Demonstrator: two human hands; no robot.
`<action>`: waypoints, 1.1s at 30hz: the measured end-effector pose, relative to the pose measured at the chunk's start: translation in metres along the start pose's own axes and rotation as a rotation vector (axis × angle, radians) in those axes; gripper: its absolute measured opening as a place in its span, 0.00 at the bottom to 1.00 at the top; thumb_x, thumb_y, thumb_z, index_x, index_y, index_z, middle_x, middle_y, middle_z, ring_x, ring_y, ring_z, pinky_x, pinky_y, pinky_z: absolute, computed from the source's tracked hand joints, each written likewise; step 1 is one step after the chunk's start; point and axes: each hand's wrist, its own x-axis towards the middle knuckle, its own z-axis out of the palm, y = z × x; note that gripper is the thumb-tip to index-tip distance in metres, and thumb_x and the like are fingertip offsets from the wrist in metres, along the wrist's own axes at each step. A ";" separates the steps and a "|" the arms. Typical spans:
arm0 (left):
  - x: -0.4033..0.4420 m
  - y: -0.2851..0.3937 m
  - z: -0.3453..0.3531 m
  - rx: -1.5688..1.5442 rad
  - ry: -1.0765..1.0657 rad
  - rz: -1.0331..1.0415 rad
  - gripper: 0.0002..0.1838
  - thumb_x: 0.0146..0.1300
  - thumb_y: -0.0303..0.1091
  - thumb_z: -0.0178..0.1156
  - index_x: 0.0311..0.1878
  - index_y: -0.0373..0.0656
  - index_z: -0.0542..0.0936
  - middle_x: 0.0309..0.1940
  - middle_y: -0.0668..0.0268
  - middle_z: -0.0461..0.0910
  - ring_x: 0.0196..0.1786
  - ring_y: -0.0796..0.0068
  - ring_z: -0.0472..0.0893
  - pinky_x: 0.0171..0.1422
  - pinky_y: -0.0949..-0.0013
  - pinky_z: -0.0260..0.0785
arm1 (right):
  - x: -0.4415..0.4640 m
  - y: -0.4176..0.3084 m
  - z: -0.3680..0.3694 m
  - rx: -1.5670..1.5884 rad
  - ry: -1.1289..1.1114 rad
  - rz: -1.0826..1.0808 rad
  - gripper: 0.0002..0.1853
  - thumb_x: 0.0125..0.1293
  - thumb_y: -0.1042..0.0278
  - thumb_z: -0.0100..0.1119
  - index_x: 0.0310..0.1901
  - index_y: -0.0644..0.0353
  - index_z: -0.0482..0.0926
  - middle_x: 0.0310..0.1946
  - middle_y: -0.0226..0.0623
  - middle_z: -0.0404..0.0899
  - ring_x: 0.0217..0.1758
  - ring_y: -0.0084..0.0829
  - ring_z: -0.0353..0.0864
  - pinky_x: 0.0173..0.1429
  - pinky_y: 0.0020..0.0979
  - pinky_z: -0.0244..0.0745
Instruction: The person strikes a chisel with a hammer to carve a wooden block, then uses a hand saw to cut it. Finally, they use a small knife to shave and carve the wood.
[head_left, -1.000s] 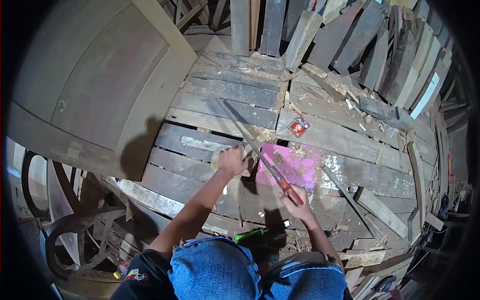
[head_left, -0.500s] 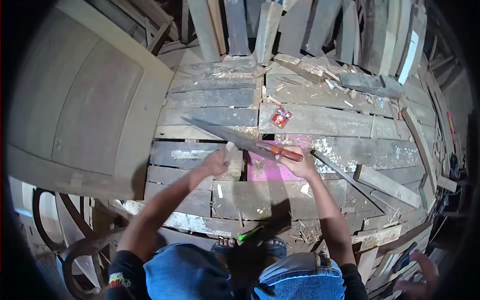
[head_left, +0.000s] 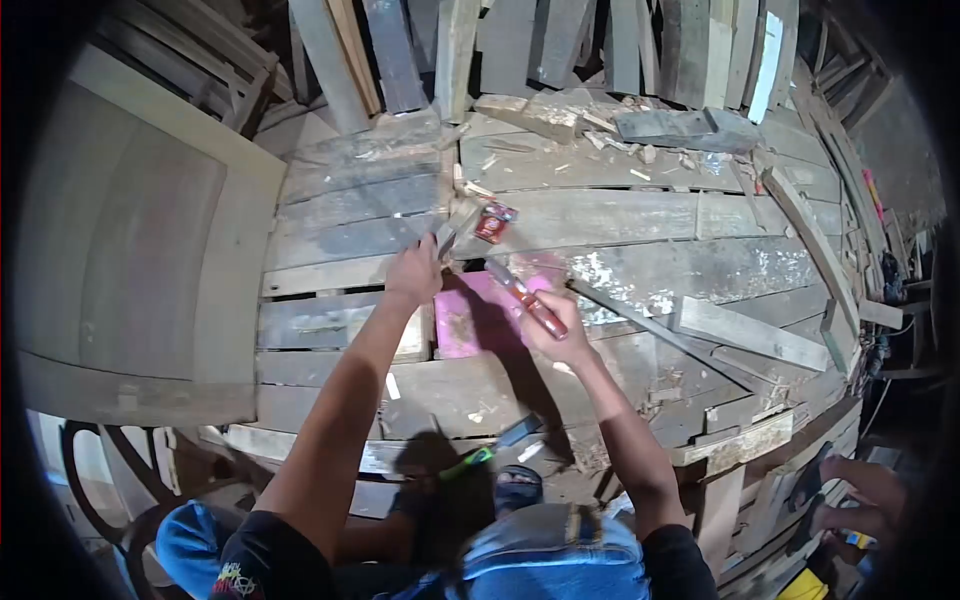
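My right hand [head_left: 557, 328] is wrapped around the red-orange handle of a handsaw [head_left: 540, 312]. Its blade is turned nearly edge-on, so little of it shows, pointing up and left. My left hand [head_left: 415, 270] reaches forward over the floorboards, closed on a small pale wood piece [head_left: 456, 226] that is partly blurred. Just right of that piece lies a red packet [head_left: 492, 223]. Beneath the saw, a pink patch [head_left: 462, 318] shows on the boards.
A large wooden panel [head_left: 140, 240] stands at left. Upright planks [head_left: 500, 55] line the back. Loose offcuts [head_left: 755, 335] and a dark bar [head_left: 655, 330] lie at right. A green-handled tool [head_left: 467, 463] is near my feet. Another person's limbs [head_left: 865, 490] show at lower right.
My left hand has moved forward, close to the red packet. The saw has turned from broadside to nearly edge-on in my right hand. My view has shifted right.
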 end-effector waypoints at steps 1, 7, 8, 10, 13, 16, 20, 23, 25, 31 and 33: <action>-0.005 0.008 0.019 0.012 -0.030 -0.055 0.29 0.66 0.35 0.62 0.69 0.42 0.67 0.63 0.48 0.79 0.67 0.43 0.78 0.68 0.43 0.74 | -0.003 -0.001 -0.005 0.003 0.000 -0.038 0.09 0.66 0.70 0.68 0.31 0.63 0.78 0.21 0.28 0.69 0.26 0.17 0.67 0.30 0.30 0.63; -0.021 0.051 0.062 -0.030 -0.168 -0.092 0.35 0.60 0.33 0.68 0.70 0.42 0.68 0.61 0.50 0.82 0.70 0.49 0.77 0.72 0.40 0.71 | -0.067 0.004 -0.008 -0.057 0.025 0.214 0.10 0.68 0.68 0.69 0.32 0.62 0.78 0.19 0.28 0.69 0.24 0.18 0.66 0.29 0.29 0.64; -0.026 0.055 0.059 -0.022 -0.251 -0.108 0.35 0.61 0.34 0.67 0.71 0.41 0.67 0.66 0.50 0.78 0.72 0.49 0.75 0.74 0.37 0.68 | -0.077 0.003 0.002 -0.034 0.041 0.241 0.10 0.67 0.67 0.69 0.33 0.62 0.79 0.19 0.28 0.68 0.24 0.18 0.66 0.29 0.29 0.64; -0.033 0.048 0.084 0.019 -0.180 -0.098 0.37 0.62 0.35 0.66 0.74 0.41 0.64 0.72 0.50 0.71 0.76 0.49 0.70 0.76 0.37 0.64 | -0.099 -0.002 0.026 0.014 0.082 0.267 0.10 0.67 0.67 0.70 0.34 0.62 0.80 0.18 0.27 0.68 0.23 0.17 0.65 0.28 0.29 0.63; -0.048 0.046 0.105 0.081 -0.078 -0.074 0.38 0.69 0.40 0.60 0.80 0.44 0.61 0.72 0.53 0.67 0.78 0.44 0.64 0.77 0.35 0.58 | -0.114 -0.010 0.051 0.021 0.126 0.259 0.10 0.67 0.67 0.71 0.34 0.61 0.80 0.17 0.25 0.67 0.21 0.16 0.63 0.26 0.29 0.62; -0.046 0.046 0.104 0.018 -0.073 -0.078 0.34 0.71 0.40 0.57 0.79 0.47 0.64 0.72 0.54 0.67 0.77 0.44 0.64 0.75 0.32 0.58 | -0.118 0.006 0.058 0.061 0.129 0.253 0.10 0.66 0.68 0.71 0.33 0.61 0.79 0.17 0.24 0.66 0.21 0.15 0.63 0.26 0.28 0.61; -0.033 0.037 0.110 0.077 -0.054 -0.110 0.34 0.70 0.38 0.58 0.78 0.49 0.64 0.67 0.56 0.71 0.71 0.53 0.71 0.66 0.32 0.64 | -0.111 0.010 0.046 0.023 0.079 0.270 0.12 0.67 0.68 0.70 0.31 0.60 0.76 0.18 0.25 0.66 0.23 0.16 0.63 0.27 0.29 0.62; -0.042 0.046 0.122 0.140 0.035 -0.096 0.29 0.71 0.38 0.58 0.74 0.50 0.67 0.65 0.57 0.73 0.70 0.51 0.72 0.62 0.31 0.66 | -0.124 -0.003 0.039 0.050 0.080 0.347 0.10 0.68 0.68 0.69 0.33 0.62 0.77 0.20 0.25 0.67 0.25 0.16 0.64 0.29 0.28 0.63; -0.046 0.049 0.128 0.177 0.103 -0.076 0.29 0.70 0.37 0.58 0.73 0.51 0.67 0.64 0.56 0.72 0.70 0.47 0.72 0.62 0.28 0.66 | -0.128 -0.021 0.032 0.047 0.079 0.398 0.11 0.69 0.69 0.68 0.33 0.63 0.76 0.20 0.24 0.67 0.25 0.16 0.64 0.30 0.28 0.63; -0.026 0.059 0.116 0.073 -0.072 -0.132 0.31 0.69 0.34 0.59 0.74 0.44 0.65 0.65 0.56 0.72 0.73 0.49 0.71 0.70 0.28 0.67 | -0.112 -0.007 0.013 0.066 0.036 0.349 0.11 0.68 0.70 0.67 0.31 0.62 0.75 0.20 0.26 0.66 0.25 0.17 0.63 0.29 0.30 0.62; -0.027 0.062 0.124 0.102 0.006 -0.096 0.34 0.67 0.34 0.61 0.74 0.37 0.63 0.67 0.55 0.71 0.73 0.50 0.71 0.71 0.31 0.68 | -0.115 0.001 0.013 0.042 0.035 0.316 0.10 0.67 0.71 0.66 0.31 0.62 0.74 0.20 0.27 0.67 0.24 0.18 0.63 0.29 0.30 0.63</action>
